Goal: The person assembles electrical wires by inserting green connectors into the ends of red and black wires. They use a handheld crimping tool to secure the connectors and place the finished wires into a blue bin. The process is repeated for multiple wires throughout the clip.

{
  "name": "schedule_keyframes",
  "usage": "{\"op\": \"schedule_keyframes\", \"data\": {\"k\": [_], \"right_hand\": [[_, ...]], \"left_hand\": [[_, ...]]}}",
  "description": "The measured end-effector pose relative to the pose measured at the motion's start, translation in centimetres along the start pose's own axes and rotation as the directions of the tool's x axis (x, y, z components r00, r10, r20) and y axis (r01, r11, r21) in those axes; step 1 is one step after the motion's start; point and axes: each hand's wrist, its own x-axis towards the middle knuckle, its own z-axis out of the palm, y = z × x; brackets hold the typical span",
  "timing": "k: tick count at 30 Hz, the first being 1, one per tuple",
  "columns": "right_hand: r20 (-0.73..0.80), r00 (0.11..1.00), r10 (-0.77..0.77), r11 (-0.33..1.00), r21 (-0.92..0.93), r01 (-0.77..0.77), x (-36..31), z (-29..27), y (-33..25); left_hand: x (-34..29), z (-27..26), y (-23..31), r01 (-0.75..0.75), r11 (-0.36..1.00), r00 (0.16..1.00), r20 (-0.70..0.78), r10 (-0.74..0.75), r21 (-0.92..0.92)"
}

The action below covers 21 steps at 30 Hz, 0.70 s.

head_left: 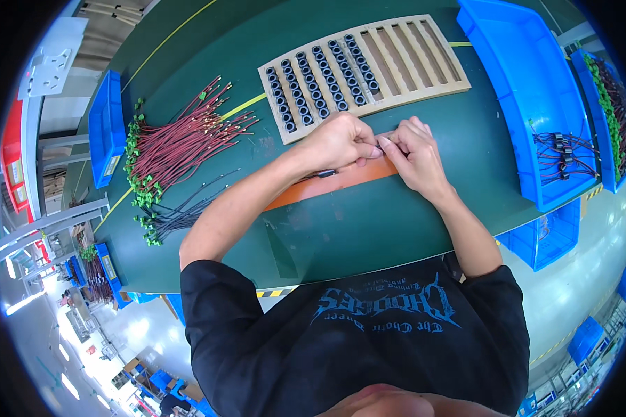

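Note:
My left hand (341, 141) and my right hand (419, 158) meet over an orange strip (346, 181) on the green table. Both are closed, with thumbs and fingertips pinched close together. What they hold is small and mostly hidden by the fingers, so I cannot make out its kind. A small black piece (326, 173) lies on the strip beside my left wrist. Just beyond my hands sits a slotted wooden tray (389, 105). Black ring-shaped parts (320, 82) stand in rows in its left slots, while the right slots are bare.
Red wires (181, 142) with green connectors lie at the left, and dark wires (181, 214) with green connectors lie nearer. Blue bins (107, 132) stand at the left edge. A large blue bin (518, 76) at the right holds black wired parts (563, 149).

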Motion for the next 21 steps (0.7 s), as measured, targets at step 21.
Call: {"op": "schedule_keyframes", "data": {"k": [21], "right_hand": [[-0.003,0.998,0.056,0.110,0.994,-0.003,10.7,-0.2,-14.9]], "left_hand": [[-13.9,-0.7,0.8,-0.412,0.873,0.866,-0.410,0.286,-0.262]]}}
